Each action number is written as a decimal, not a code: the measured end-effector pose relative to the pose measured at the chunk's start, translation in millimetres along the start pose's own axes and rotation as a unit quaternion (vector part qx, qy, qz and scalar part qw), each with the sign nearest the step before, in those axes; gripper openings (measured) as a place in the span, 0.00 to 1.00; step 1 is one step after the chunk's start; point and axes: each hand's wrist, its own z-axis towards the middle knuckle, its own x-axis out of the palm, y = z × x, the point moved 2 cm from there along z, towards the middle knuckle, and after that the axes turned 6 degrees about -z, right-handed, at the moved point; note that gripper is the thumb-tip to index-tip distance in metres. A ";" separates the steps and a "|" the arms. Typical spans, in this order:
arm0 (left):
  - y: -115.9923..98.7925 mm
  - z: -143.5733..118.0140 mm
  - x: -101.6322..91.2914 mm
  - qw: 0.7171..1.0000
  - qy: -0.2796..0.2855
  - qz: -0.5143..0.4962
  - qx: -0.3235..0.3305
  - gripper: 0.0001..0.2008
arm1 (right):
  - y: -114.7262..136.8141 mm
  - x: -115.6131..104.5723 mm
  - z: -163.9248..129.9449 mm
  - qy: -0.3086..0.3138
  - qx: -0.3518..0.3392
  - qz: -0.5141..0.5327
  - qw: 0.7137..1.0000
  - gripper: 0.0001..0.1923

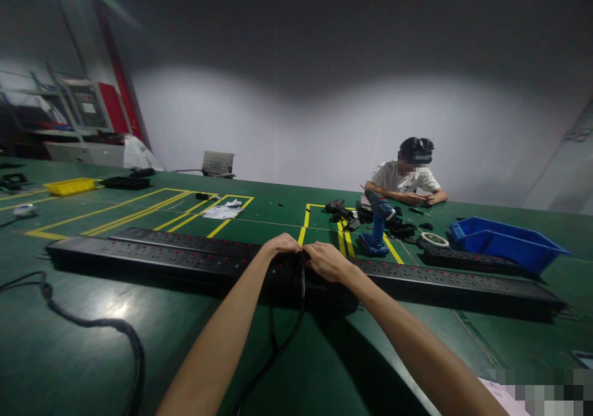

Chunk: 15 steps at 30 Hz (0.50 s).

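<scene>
My left hand (283, 243) and my right hand (327, 261) meet over long black power strips (162, 255). Both are closed, fingertips pinched together around the upper end of a black cable (302, 289). From there the cable hangs over the near side of the strips and curves down towards me. The end between my fingers is too small to make out. Rows of sockets with small red marks run along the strips. Another long power strip (454, 280) reaches out to the right, behind my right wrist.
Beyond the strips stand a blue cordless drill (377, 224) and a second drill (337, 207) lying down. A blue bin (504, 240) and a roll of tape (434, 239) are on the right. A thick cable (92, 322) lies front left. Across the table (273, 209) sits a person (403, 178).
</scene>
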 end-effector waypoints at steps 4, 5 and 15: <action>2.6 3.4 0.1 1.000 0.004 -0.008 0.022 0.15 | -0.9 1.7 -0.2 0.007 0.038 0.014 0.999 0.12; 3.0 3.9 -0.2 1.000 0.005 -0.004 0.023 0.15 | -1.1 2.3 -0.2 0.007 0.046 0.015 0.999 0.13; 7.2 7.0 -0.9 1.000 0.004 -0.004 0.020 0.16 | -7.7 -1.1 -1.4 -0.002 0.075 0.147 0.986 0.18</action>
